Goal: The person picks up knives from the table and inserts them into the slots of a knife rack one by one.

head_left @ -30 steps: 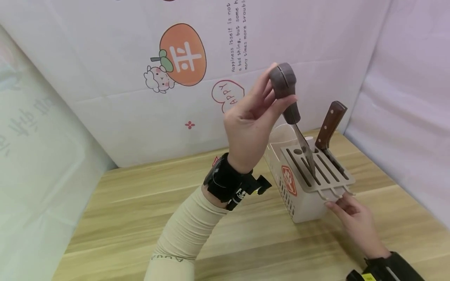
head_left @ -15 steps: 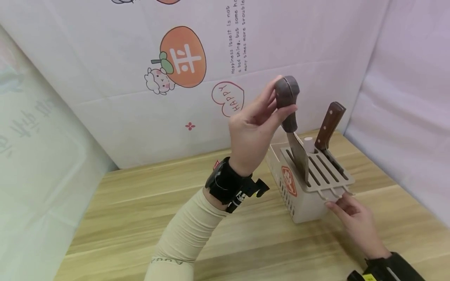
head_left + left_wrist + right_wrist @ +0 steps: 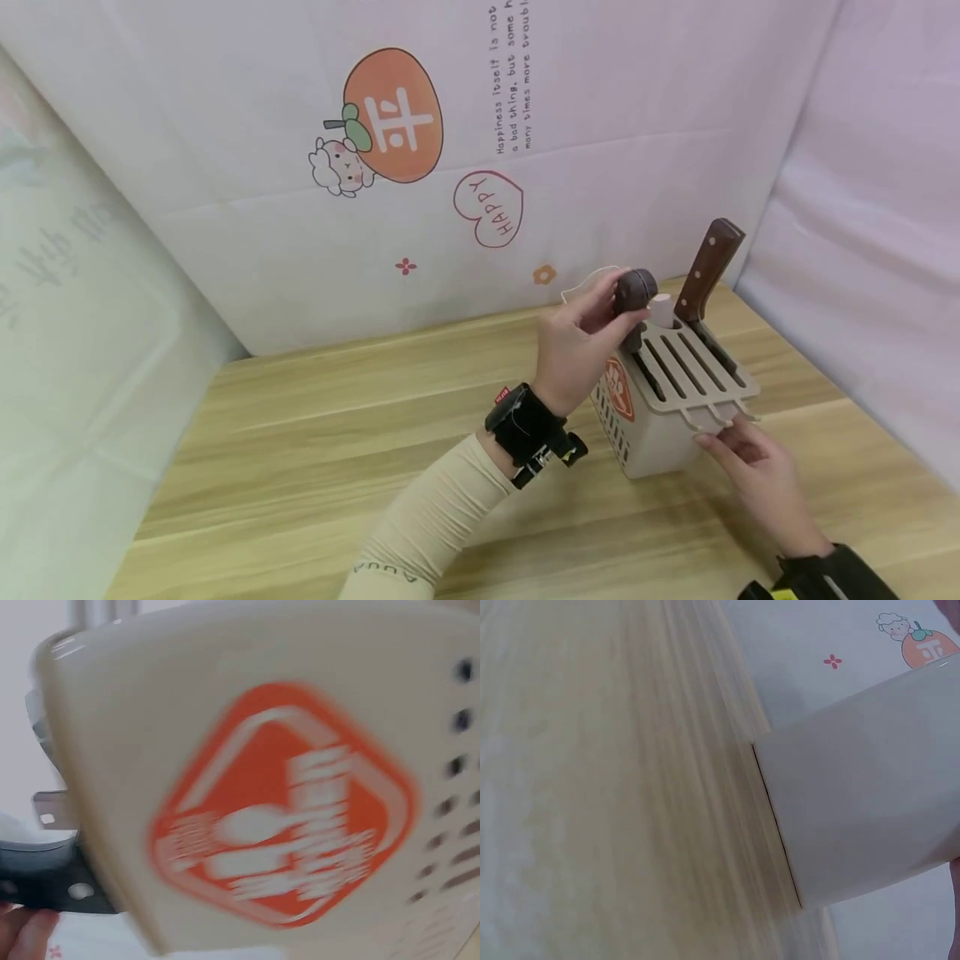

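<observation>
My left hand (image 3: 573, 354) grips the dark handle of a knife (image 3: 635, 292) at the left side of a beige knife holder (image 3: 660, 442). The knife's blade is down in the leftmost slot of the holder's slotted top. In the left wrist view the knife's black riveted handle (image 3: 56, 877) shows past the holder's wall with its orange label (image 3: 285, 802). My right hand (image 3: 765, 479) pinches the holder's near edge by its front hooks. In the right wrist view the holder's plain wall (image 3: 870, 787) stands on the table.
A second knife with a brown wooden handle (image 3: 708, 271) stands in the holder's right slot. A white rod-like end (image 3: 662, 310) pokes up beside it. The wooden table (image 3: 337, 467) meets a white printed cloth (image 3: 247, 167) at the back.
My left hand has moved down and slightly right, and the knife's blade has sunk into the left slot. My right hand has stayed at the holder.
</observation>
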`<state>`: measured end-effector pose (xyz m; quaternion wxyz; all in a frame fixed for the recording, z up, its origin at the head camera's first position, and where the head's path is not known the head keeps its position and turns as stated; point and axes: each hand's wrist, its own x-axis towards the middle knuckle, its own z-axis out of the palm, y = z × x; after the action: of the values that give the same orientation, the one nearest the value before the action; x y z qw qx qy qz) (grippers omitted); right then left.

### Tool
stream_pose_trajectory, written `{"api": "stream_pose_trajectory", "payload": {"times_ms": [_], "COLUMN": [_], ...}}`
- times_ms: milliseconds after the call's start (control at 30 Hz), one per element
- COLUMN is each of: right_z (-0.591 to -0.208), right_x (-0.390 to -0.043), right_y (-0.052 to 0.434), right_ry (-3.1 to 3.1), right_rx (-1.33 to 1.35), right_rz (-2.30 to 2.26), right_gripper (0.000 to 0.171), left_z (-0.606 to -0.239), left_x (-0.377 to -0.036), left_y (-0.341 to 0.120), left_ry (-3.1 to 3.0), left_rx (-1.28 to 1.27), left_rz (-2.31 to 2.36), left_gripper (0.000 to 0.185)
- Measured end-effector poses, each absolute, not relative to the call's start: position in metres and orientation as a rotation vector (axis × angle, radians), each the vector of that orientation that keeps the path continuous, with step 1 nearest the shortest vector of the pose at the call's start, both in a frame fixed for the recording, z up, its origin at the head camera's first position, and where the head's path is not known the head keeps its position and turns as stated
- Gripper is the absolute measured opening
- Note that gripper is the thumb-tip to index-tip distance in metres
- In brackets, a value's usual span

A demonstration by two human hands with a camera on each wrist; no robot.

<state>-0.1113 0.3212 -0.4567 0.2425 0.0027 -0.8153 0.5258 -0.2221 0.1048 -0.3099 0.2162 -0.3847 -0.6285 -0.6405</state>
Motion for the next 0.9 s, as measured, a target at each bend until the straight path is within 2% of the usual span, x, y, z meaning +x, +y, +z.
{"api": "stream_pose_trajectory", "payload": {"times_ms": [200,633,900], "right_z": [-0.455,-0.457,-0.459], "right_x": [-0.109,-0.11,-0.108], "right_y": [0.324,0.331,0.331], "right_ry": [-2.207,-2.148,-2.094], "right_rx": [0.012,0.028,0.1], "right_rz": [1.469,1.497,1.576], "right_gripper": [0.045,0.054,0.052], "left_z": [-0.322,-0.335,-0.348], "left_x": [-0.218,-0.217,-0.219], "left_y": [0.113,0.117,0.119], "left_ry": [-1.71,-1.723,-1.781], "left_rx": [-1.032,-1.164,-1.255], "left_rz": [-1.735,-1.513,-1.374], "left_gripper": [0.042,0.042,0.042]}}
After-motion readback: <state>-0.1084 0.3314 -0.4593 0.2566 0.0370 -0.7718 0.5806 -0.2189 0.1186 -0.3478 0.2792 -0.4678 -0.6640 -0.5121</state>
